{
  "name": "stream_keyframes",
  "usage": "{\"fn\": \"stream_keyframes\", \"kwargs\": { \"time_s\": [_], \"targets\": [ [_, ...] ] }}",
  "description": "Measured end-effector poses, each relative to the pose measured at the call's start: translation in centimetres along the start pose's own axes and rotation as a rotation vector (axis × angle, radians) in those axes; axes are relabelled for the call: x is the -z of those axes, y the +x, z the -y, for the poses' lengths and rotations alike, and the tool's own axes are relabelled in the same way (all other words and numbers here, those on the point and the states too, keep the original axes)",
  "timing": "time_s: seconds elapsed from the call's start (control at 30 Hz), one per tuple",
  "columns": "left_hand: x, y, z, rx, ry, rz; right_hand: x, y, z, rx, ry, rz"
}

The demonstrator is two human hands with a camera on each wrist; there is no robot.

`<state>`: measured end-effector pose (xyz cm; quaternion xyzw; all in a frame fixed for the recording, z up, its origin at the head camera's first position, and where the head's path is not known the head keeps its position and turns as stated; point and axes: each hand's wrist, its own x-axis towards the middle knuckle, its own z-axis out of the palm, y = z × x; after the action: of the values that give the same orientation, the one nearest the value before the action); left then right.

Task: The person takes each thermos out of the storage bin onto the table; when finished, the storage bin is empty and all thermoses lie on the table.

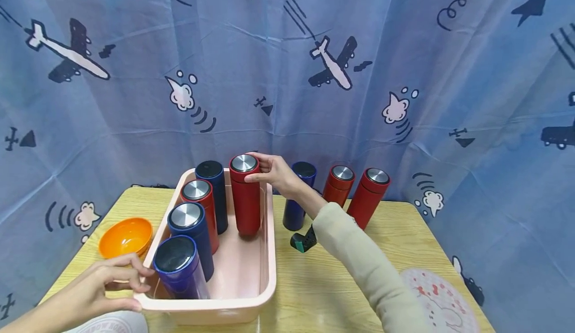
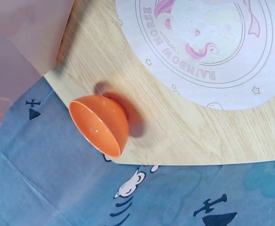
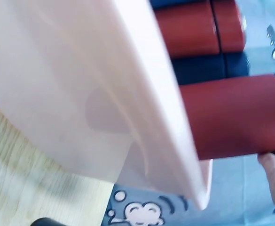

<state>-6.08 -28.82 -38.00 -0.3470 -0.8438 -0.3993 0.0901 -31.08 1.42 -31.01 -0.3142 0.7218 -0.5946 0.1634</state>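
Note:
My right hand [image 1: 277, 175] holds a dark red thermos [image 1: 245, 203] near its silver-topped lid, thumb in front and fingers behind. It stands upright inside the pale pink bin [image 1: 271, 243], in the back right part; the right wrist view has its body [image 3: 236, 117] rising past the rim. At the bin's near left corner, my left hand [image 1: 105, 283] grips the rim between thumb and fingers. Along the bin's left side stand a purple-blue thermos [image 1: 179, 268], a blue thermos [image 1: 190, 228], a red thermos [image 1: 200, 203] and a dark navy thermos [image 1: 215, 193].
Right of the bin stand a blue thermos [image 1: 296, 208], an orange-red thermos [image 1: 338, 185] and a red thermos [image 1: 368, 198]. A black strap-like item [image 1: 303, 242] lies before them. An orange bowl [image 1: 126, 237] sits left. Round mats [image 1: 442, 303] [image 2: 175, 52] lie at the front; a curtain [image 1: 287, 103] hangs behind.

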Motion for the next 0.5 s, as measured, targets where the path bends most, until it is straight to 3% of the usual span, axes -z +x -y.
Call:
{"fn": "stream_keyframes", "kwargs": {
  "time_s": [0.37, 0.5],
  "targets": [
    [0.0, 0.1, 0.1, -0.012, -0.010, -0.002, -0.4, -1.4, 3.3, 0.033, 0.042, 0.006],
    [0.0, 0.0, 0.2, 0.018, -0.033, 0.016, -0.7, -1.8, 4.4, 0.030, 0.068, 0.018]
  ]
}}
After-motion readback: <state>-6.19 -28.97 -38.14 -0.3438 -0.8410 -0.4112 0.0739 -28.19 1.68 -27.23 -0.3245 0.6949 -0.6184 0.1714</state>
